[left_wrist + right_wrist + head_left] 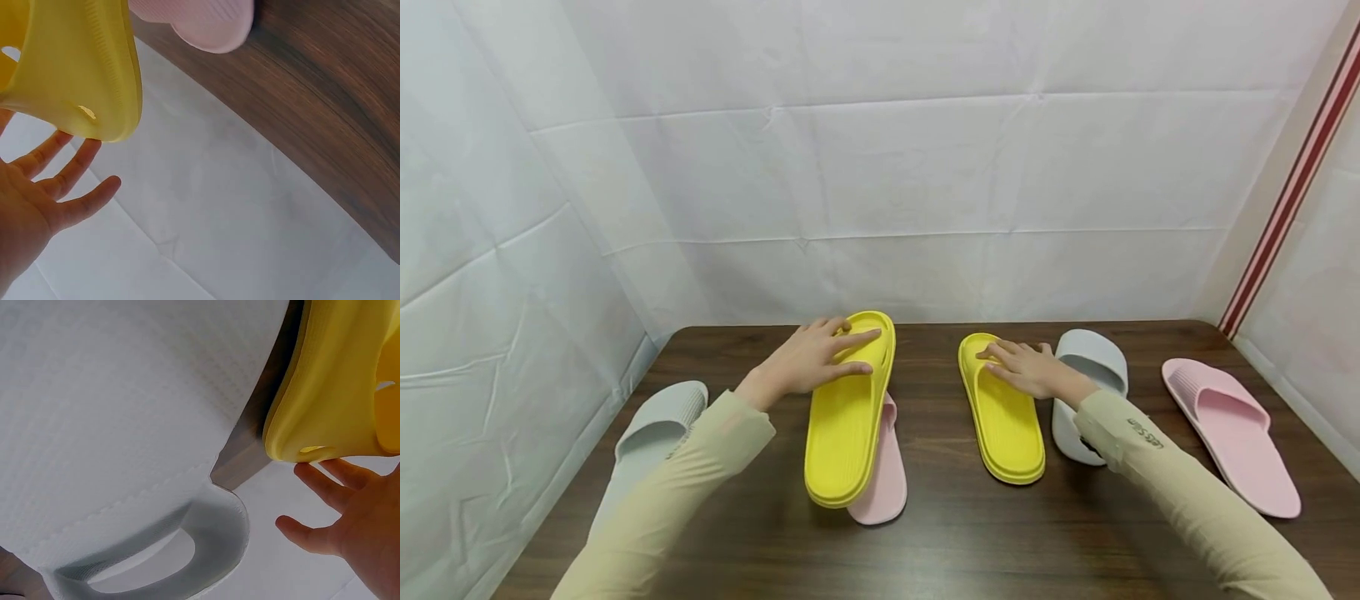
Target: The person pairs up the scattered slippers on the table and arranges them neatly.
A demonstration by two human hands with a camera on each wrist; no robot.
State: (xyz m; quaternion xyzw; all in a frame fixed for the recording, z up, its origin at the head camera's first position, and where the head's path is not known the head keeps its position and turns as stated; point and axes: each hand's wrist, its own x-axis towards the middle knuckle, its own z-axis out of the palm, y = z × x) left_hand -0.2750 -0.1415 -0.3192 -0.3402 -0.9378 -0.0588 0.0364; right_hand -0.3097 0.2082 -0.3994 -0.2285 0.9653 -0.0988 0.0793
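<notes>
White creased sheeting closes in a dark wooden table (940,533) on three sides, and six slides lie on it in three colours. Near the middle, the left hand (808,360) rests with straight fingers on the strap end of the left yellow slipper (846,417), holding nothing; the left wrist view shows the fingers spread just under the yellow toe edge. That slipper lies on top of a pink slipper (883,475), tilted, its long axis running from the near edge to the back wall with the toe pointing away. The right hand (1033,368) lies the same way, fingers flat and relaxed on the toe of the right yellow slipper (1003,421), which sits flat on the wood with its toe away and leaning slightly left. As I judge it, the yellow two are close to being a side-by-side pair, with a gap between them, but the left one has yet to come off the pink one. Just right of the right hand, touching the sleeve, sits a grey slipper (1093,367); its match, the other grey slipper (658,421), lies at the far left, partly under the left sleeve. A second pink slipper (1232,433) lies well apart at the right edge, so grey and pink remain unpaired.
</notes>
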